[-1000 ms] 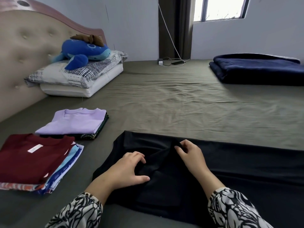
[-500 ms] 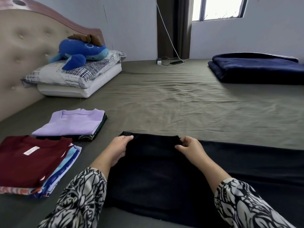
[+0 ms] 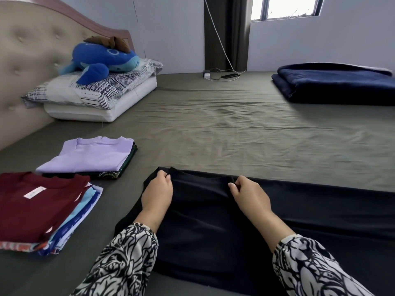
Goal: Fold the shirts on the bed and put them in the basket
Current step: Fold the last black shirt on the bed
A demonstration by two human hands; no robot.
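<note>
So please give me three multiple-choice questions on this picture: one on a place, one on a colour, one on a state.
1. Where does the blue plush toy lie?
A. on the pillows
B. on the navy blanket
C. on the black shirt

2. What colour is the top shirt of the nearer pile?
A. green
B. maroon
C. yellow

3. What do the left hand and right hand do?
A. hang idle
B. lie flat
C. pinch the black shirt's far edge

Answers: A, the toy rests on the stacked pillows; B, the maroon shirt tops that pile; C, both hands' fingers curl on the edge.
</note>
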